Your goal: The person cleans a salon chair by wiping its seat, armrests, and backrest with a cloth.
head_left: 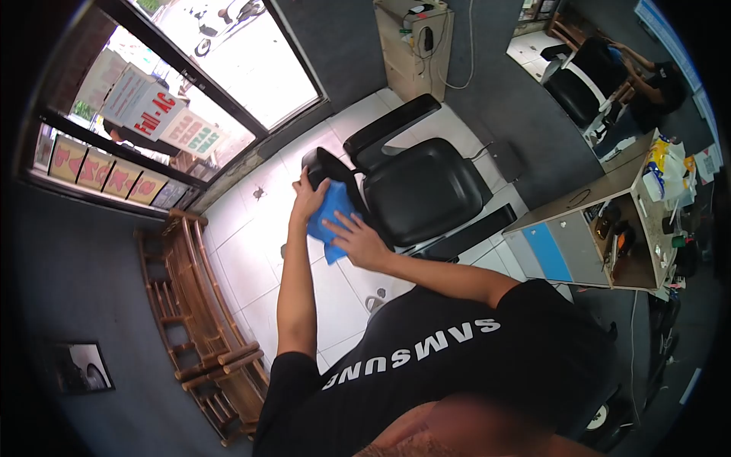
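A black barber chair (426,186) with a padded seat and two armrests stands on the tiled floor in front of me. A blue cloth (329,217) lies over part of its backrest (326,164). My left hand (308,199) grips the backrest's edge, with its thumb beside the cloth's upper corner. My right hand (359,242) rests on the cloth, its fingers spread and pressing it against the backrest. Part of the backrest is hidden under the cloth and hands.
A bamboo bench (202,305) runs along the left wall, near glass doors (259,57). On the right stands a cabinet (544,247) with an open compartment and cluttered top. A smaller cabinet (415,65) with cables is at the back. A mirror (586,84) hangs at right.
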`<state>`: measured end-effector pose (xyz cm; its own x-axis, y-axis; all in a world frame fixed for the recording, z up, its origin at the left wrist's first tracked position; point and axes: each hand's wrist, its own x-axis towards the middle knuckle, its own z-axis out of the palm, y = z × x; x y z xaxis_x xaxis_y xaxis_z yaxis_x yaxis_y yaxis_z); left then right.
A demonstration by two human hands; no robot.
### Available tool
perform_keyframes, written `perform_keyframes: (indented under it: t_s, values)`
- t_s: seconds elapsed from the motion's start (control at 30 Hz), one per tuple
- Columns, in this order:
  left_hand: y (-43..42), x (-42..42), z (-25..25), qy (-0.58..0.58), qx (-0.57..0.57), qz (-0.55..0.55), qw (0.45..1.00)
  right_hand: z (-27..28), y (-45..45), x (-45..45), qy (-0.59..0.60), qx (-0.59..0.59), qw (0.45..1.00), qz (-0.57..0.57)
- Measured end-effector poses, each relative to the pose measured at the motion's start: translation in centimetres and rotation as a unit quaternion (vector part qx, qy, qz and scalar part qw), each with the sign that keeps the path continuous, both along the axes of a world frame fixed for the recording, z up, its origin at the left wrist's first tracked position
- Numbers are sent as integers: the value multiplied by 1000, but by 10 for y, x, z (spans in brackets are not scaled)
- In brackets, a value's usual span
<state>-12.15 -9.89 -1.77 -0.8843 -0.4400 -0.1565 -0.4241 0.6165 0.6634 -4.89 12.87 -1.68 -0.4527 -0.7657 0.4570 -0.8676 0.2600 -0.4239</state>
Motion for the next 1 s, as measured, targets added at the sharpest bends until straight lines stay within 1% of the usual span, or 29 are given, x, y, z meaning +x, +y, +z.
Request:
perform_keyframes:
  t_s: [0.1,0.23,0.27,0.33,0.37,0.43,0.47,0.5,0.53,0.57,0.6,0.63,0.67,0.7,0.73,0.77,0.83,0.9,0.93,1.0]
  values:
    - [11,7,13,-18,15,13,1000,-8,27,9,-26,-3,999,22]
    - [10,9,1,6,-36,20,999,-23,46,21,-33,-48,998,38]
    - [10,11,-2,9,-39,25,999,-29,54,25,-30,-38,998,46]
    - [7,11,-9,31,-66,19,997,-37,72,24,-18,-58,996,66]
    - [10,13,-4,30,-76,20,996,-41,82,30,-14,-68,995,72]
    - [26,16,11,10,-110,43,993,-40,109,34,-79,-76,992,68]
    - [31,18,12,13,-122,52,991,-42,121,38,-102,-115,988,22]
    - [36,18,13,21,-133,65,989,-48,136,41,-172,-96,980,-29]
    - [39,19,14,26,-135,67,988,-73,151,39,-180,-72,976,-104]
    - [40,21,14,30,-137,70,988,-85,169,34,-244,-88,946,-194]
    - [43,21,15,36,-139,75,987,-73,189,29,-328,-134,887,-296]
    - [46,23,18,34,-144,76,986,-82,208,20,-341,-157,835,-402]
    - [48,23,21,34,-149,79,985,-98,228,9,-306,-190,814,-456]
    - [49,24,21,32,-155,83,984,-86,247,2,-299,-206,799,-480]
    - [47,23,17,41,-157,84,983,-77,259,-1,-210,-187,818,-501]
    - [46,24,15,41,-158,85,983,-81,269,-3,-192,-97,834,-509]
    - [45,23,15,44,-159,90,982,-122,275,5,-167,-2,879,-446]
    - [42,21,12,50,-154,90,983,-179,263,47,-25,87,909,-406]
    - [42,21,12,53,-151,93,983,-199,256,69,47,130,914,-382]
    - [38,20,6,56,-157,101,981,-210,230,111,12,103,923,-369]
